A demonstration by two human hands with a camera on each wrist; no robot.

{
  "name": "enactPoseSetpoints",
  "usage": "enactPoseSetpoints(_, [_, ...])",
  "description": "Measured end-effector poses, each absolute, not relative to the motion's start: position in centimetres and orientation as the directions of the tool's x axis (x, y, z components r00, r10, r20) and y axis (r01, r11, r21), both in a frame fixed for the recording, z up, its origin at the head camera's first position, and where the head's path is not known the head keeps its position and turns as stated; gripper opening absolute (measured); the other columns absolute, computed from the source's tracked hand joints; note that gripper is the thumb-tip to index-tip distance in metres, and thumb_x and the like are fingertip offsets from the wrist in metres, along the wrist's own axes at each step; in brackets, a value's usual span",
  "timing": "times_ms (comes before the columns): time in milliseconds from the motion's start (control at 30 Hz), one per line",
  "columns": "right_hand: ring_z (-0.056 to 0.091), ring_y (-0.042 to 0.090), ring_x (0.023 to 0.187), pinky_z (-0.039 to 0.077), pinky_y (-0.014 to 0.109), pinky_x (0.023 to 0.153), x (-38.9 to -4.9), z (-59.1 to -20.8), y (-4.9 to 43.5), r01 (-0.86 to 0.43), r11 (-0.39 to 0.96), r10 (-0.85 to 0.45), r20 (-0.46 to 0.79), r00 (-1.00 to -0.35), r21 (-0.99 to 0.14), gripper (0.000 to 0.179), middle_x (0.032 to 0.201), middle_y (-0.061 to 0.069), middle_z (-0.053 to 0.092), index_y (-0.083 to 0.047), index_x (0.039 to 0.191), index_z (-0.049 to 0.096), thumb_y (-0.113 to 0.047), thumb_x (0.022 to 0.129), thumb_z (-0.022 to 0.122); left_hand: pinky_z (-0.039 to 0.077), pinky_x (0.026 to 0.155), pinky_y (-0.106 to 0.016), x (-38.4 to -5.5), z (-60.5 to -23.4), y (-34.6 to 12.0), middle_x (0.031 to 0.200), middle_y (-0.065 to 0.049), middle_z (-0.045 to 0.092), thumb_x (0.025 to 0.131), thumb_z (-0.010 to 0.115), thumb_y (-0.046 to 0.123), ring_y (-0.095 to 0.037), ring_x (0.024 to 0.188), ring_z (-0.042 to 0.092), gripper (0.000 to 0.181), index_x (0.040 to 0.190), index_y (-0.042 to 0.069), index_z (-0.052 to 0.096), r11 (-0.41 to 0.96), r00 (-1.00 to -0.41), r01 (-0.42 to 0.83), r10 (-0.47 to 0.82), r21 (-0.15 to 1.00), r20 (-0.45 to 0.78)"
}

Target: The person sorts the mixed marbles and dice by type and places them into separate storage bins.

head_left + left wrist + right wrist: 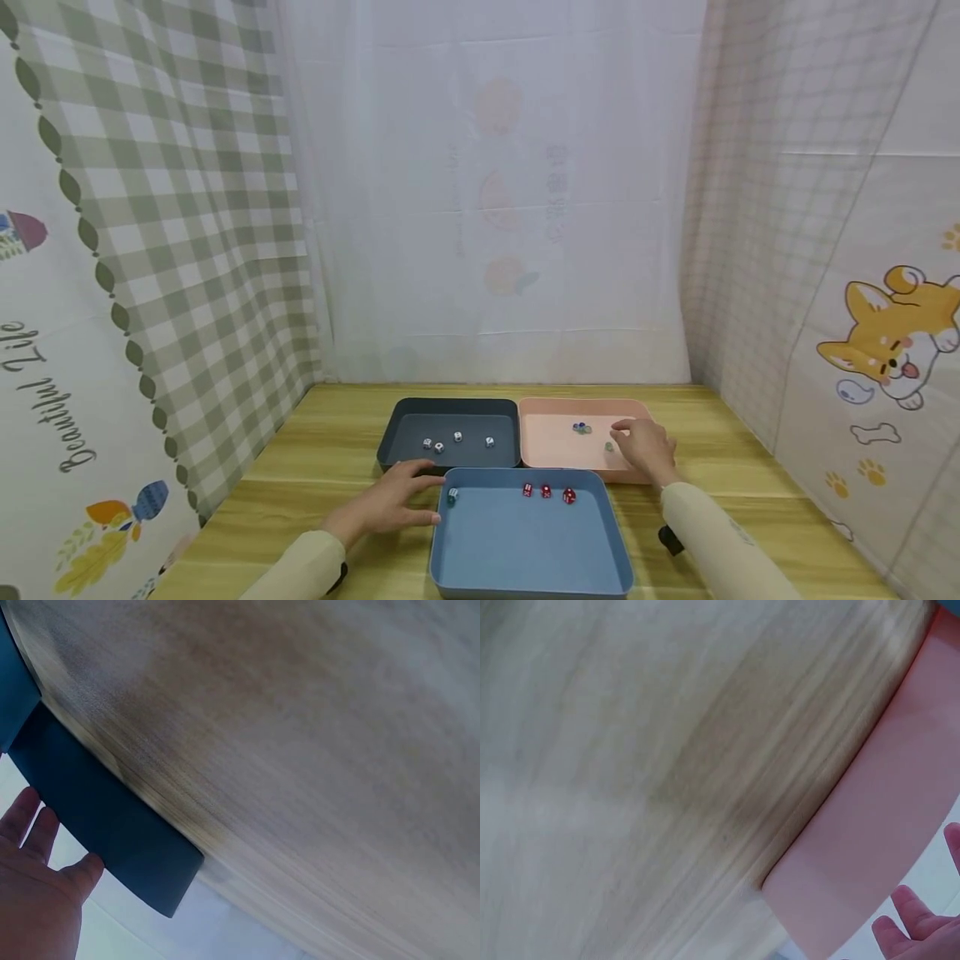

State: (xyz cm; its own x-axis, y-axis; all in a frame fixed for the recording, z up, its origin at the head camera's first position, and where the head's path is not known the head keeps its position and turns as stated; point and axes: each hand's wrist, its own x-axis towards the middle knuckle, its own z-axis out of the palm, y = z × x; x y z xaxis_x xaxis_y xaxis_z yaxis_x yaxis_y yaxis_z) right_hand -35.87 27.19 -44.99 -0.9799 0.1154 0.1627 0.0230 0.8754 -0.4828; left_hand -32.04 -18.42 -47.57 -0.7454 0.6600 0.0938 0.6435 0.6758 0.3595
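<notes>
My left hand (393, 500) has its fingers spread beside the near left corner of the dark tray (405, 408), fingertips right at the left rim of the blue tray (525, 550). In the left wrist view, the left fingers (41, 836) overlap the dark tray's rim. My right hand (647, 447) hovers over the right side of the pink tray (543, 446), fingers loosely extended and apart in the right wrist view. A pale greenish die (609, 447) lies under its fingertips, and a small cluster of blue and clear dice (581, 427) lies farther back.
Several white dice (458, 437) are scattered in the dark tray. Three red dice (546, 492) sit along the blue tray's far edge, with a green die (452, 497) in its far left corner. The trays stand together on a wooden table (330, 433), with hanging cloths around.
</notes>
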Motion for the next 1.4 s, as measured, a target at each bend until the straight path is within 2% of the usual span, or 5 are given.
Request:
enactPoseSetpoints(200, [0.051, 0.052, 0.109, 0.034, 0.065, 0.085, -35.8, -44.8, 27.7, 0.017, 0.872, 0.113, 0.167, -0.979, -0.490, 0.031, 0.129, 0.024, 0.060, -0.005, 0.121, 0.071, -0.021, 0.099, 0.056, 0.023, 0.111, -0.065, -32.0, -47.5, -18.4, 0.150, -0.020, 0.039, 0.091, 0.063, 0.057, -0.040, 0.138, 0.036, 0.066, 0.142, 0.014, 0.056, 0.674, -0.744, 0.643, 0.663, 0.364, 0.087])
enactPoseSetpoints(467, [0.054, 0.049, 0.105, 0.036, 0.061, 0.080, -35.8, -44.3, 28.2, -0.008, 0.863, 0.113, 0.209, -0.971, -0.506, 0.032, 0.125, 0.026, 0.062, -0.004, 0.122, 0.070, -0.022, 0.099, 0.058, 0.022, 0.112, -0.064, -31.9, -47.3, -18.3, 0.150, -0.020, 0.039, 0.091, 0.064, 0.056, -0.040, 0.138, 0.036, 0.066, 0.142, 0.014, 0.057, 0.679, -0.748, 0.637, 0.659, 0.365, 0.079])
enactPoseSetpoints(767, [0.055, 0.048, 0.112, 0.041, 0.058, 0.082, -36.5, -42.6, 27.3, -0.025, 0.849, 0.097, 0.203, -0.974, -0.528, 0.035, 0.129, 0.024, 0.061, -0.003, 0.126, 0.067, -0.025, 0.101, 0.057, 0.021, 0.112, -0.064, -31.9, -47.2, -18.3, 0.151, -0.019, 0.039, 0.091, 0.064, 0.057, -0.040, 0.139, 0.035, 0.067, 0.142, 0.014, 0.057, 0.680, -0.752, 0.633, 0.654, 0.369, 0.085])
enactPoseSetpoints(1100, [0.059, 0.039, 0.116, 0.049, 0.054, 0.091, -37.4, -41.0, 22.2, -0.062, 0.770, 0.045, 0.151, -0.988, -0.635, 0.039, 0.124, 0.018, 0.066, -0.004, 0.131, 0.064, -0.027, 0.103, 0.052, 0.022, 0.112, -0.063, -32.1, -47.4, -18.4, 0.151, -0.019, 0.039, 0.090, 0.063, 0.059, -0.039, 0.139, 0.035, 0.068, 0.141, 0.016, 0.057, 0.685, -0.754, 0.634, 0.651, 0.358, 0.090])
enactPoseSetpoints(1400, [0.055, 0.038, 0.121, 0.049, 0.054, 0.093, -36.6, -41.4, 15.2, -0.239, 0.739, -0.087, 0.262, -0.961, -0.630, 0.026, 0.128, 0.016, 0.063, -0.007, 0.118, 0.073, -0.021, 0.097, 0.066, 0.022, 0.112, -0.063, -31.9, -47.4, -18.4, 0.151, -0.019, 0.039, 0.091, 0.064, 0.057, -0.039, 0.139, 0.035, 0.066, 0.142, 0.016, 0.056, 0.683, -0.752, 0.635, 0.653, 0.361, 0.086])
